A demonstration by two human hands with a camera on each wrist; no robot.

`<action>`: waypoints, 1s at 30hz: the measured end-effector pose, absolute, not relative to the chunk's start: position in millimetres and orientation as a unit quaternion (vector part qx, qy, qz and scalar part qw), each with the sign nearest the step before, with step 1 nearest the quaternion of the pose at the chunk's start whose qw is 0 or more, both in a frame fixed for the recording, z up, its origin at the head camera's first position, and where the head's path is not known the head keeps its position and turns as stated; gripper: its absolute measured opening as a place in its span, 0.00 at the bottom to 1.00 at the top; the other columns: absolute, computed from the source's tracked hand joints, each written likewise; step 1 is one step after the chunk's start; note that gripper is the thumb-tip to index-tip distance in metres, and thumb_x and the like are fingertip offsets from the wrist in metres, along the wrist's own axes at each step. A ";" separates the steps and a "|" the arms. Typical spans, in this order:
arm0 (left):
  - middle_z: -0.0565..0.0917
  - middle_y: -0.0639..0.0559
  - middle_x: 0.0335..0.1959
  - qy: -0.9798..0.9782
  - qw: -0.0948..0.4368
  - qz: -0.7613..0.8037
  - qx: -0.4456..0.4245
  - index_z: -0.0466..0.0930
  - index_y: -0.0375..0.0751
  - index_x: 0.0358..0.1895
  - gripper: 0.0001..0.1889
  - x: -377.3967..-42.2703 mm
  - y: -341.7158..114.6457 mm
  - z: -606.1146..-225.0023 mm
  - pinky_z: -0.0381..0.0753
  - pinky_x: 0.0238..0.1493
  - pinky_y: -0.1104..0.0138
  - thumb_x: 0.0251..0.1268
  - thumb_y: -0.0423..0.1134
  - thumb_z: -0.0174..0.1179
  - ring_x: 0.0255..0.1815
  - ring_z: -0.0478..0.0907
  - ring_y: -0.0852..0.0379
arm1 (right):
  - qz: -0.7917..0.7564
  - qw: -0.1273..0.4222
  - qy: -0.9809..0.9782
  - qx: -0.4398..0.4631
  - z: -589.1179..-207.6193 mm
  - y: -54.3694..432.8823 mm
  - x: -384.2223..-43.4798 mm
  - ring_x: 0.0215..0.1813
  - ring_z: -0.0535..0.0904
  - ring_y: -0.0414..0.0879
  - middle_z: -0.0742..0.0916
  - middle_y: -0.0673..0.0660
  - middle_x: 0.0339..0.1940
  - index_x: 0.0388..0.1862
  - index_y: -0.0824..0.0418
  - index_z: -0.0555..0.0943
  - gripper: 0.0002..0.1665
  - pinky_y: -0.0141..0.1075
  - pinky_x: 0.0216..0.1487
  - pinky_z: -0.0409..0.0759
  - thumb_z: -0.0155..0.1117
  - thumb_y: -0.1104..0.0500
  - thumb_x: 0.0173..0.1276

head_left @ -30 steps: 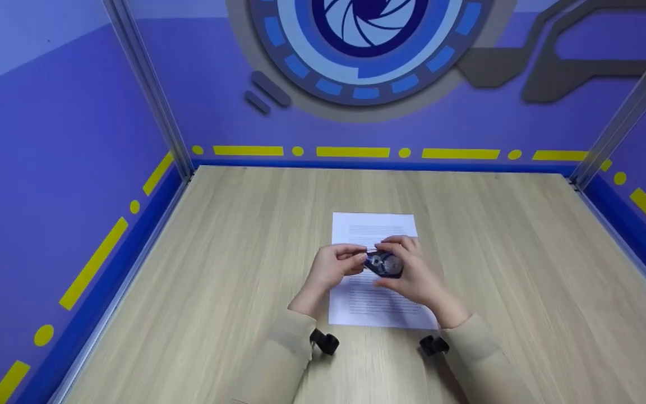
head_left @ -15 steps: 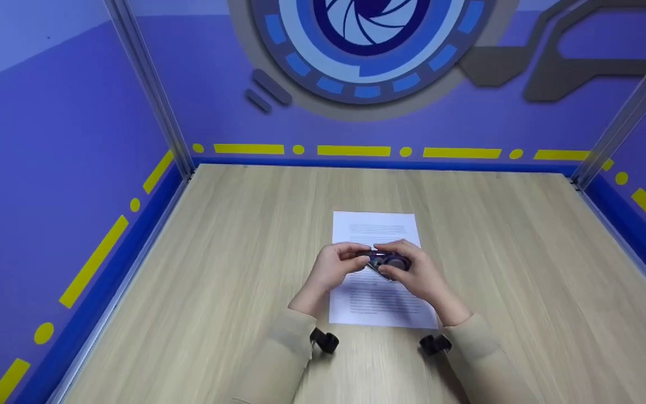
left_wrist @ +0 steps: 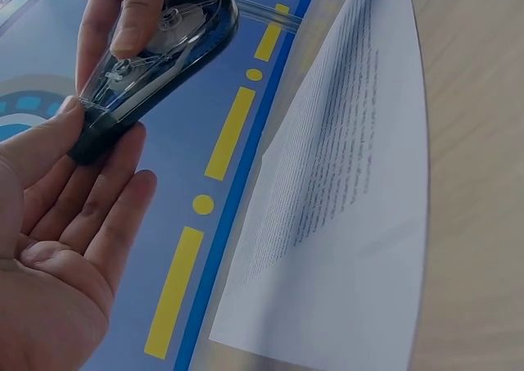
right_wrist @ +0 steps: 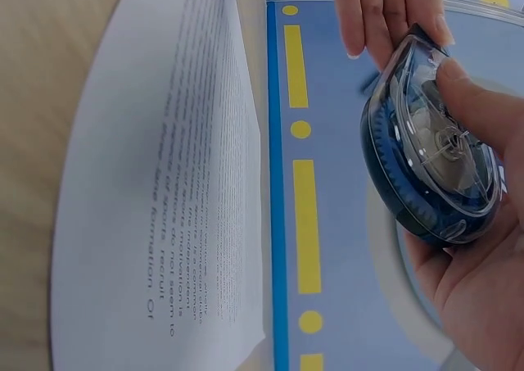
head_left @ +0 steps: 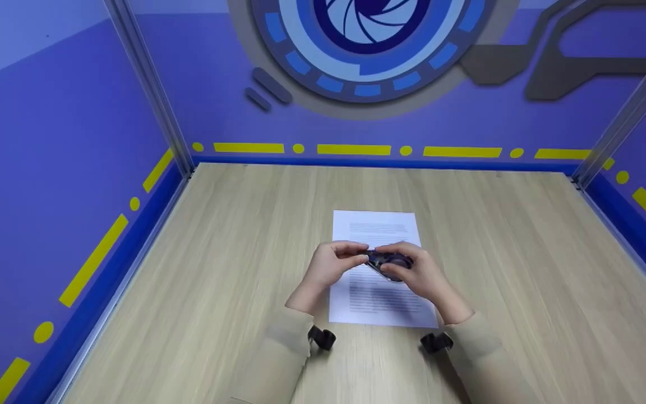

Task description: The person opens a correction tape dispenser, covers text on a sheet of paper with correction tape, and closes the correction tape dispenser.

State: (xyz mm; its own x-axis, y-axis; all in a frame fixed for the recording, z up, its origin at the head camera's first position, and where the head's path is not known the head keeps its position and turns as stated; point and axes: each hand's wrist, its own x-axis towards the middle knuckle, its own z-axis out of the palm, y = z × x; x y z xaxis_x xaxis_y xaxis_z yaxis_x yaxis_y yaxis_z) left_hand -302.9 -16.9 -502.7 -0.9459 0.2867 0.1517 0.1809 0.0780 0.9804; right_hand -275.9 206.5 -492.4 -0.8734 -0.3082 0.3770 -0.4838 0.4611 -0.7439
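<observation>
A correction tape dispenser [right_wrist: 430, 137] with a clear, dark-blue-edged shell is held between both hands above a printed sheet of paper [head_left: 376, 306]. My right hand [head_left: 427, 275] grips its wide rounded end, thumb flat on the clear face and fingers beneath. The left hand [head_left: 326, 268] pinches the dark narrow tip between thumb and fingers; in the left wrist view its other fingers [left_wrist: 115, 215] extend loosely below. Through the shell [left_wrist: 176, 68] the inner reels show. In the head view, the right thumb covers part of the dispenser.
The paper lies flat on a wood-grain table [head_left: 233, 252]. Blue panels with yellow dashes [head_left: 354, 150] and metal posts [head_left: 149, 84] enclose the back and sides. Black wrist mounts [head_left: 322, 338] project inward from both sleeves, over the table's near part.
The right thumb has come up from below the dispenser onto its face, and the right hand has shifted its grip. The left hand still pinches the tip, nearly unmoved.
</observation>
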 end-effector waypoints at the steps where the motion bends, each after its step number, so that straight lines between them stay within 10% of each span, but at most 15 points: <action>1: 0.91 0.38 0.48 0.733 0.041 0.660 0.158 0.89 0.32 0.50 0.13 -302.8 -17.2 -502.7 0.89 0.50 0.70 0.63 0.33 0.72 0.46 0.89 0.58 | 0.465 0.092 -0.849 0.234 -492.8 206.7 -276.2 0.56 0.86 0.54 0.90 0.58 0.53 0.54 0.59 0.88 0.18 0.33 0.59 0.84 0.73 0.63 0.65; 30: 0.91 0.36 0.46 0.760 0.037 0.623 0.182 0.90 0.31 0.47 0.10 -303.0 -21.4 -499.8 0.88 0.47 0.72 0.63 0.30 0.70 0.46 0.89 0.52 | 0.444 0.057 -0.858 0.250 -491.6 210.1 -277.8 0.56 0.86 0.55 0.90 0.59 0.52 0.56 0.59 0.87 0.18 0.37 0.58 0.84 0.71 0.64 0.67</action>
